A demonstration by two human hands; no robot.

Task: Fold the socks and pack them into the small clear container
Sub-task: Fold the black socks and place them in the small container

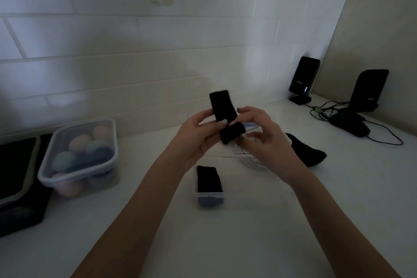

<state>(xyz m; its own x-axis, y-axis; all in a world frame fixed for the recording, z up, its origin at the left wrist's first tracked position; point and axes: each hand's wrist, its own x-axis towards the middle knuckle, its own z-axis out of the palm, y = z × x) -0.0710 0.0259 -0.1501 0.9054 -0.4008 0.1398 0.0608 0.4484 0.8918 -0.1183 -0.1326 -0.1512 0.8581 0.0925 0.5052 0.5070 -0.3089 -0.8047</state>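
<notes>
The person is holding a black sock [223,111] up in the air above the small clear container [209,196], which is sitting on the white surface [248,232]. The left hand [196,140] is pinching the sock's middle between thumb and fingers, so that grip is closed on the fabric, with the sock's upper end standing upright above the fingers. The right hand [264,133] is curling its thumb and forefinger onto the sock's lower part, which is bending into a fold, while its other fingers are hanging loosely curled beneath. Both forearms are reaching in from the near edge of the view.

The small clear container is lying just below and nearer than the two hands, and a folded black sock [208,179] is already sitting inside it, filling its far part; something dark bluish is showing through its near wall, too dim to tell what. To the right of the container and farther back, another black sock [306,151] is lying loose on the surface, partly hidden behind the right wrist. Between the container and that sock, some clear wrapping [246,156] is lying crumpled under the hands.

Well to the left of the container, a larger lidded tub [81,153] is holding pastel-coloured balls. Far to the container's right, near the wall corner, two dark devices on stands [304,81] are standing with cables [325,110] trailing beside them.
</notes>
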